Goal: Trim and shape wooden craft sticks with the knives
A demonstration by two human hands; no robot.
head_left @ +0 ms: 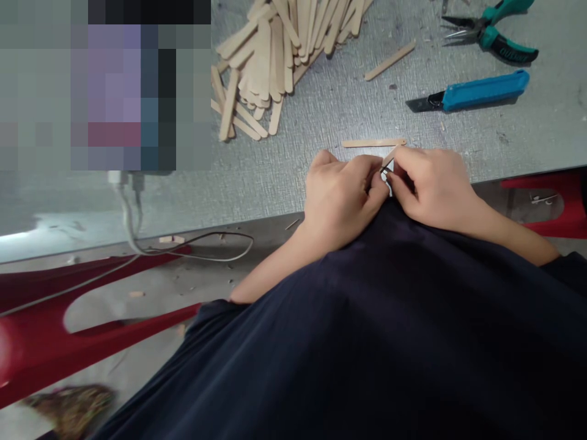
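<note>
Pinching one pale, flat wooden stick (391,156) and a thin dark piece (387,164) in their fingers, both partly hidden, the left hand (342,195) and right hand (433,183) meet at the near edge of the table (275,177). Just beyond lies one loose stick (373,143), dark-dotted at its right end. Farther right: one blue knife (483,91); then another stick (389,60), one pair of pliers (488,33), handle lettering too unclear to read; far left, an uncountable pile of sticks (270,55).

Loose dark navy top (348,342), softly creased, short sleeves (214,310), bare forearms (279,266)
</note>
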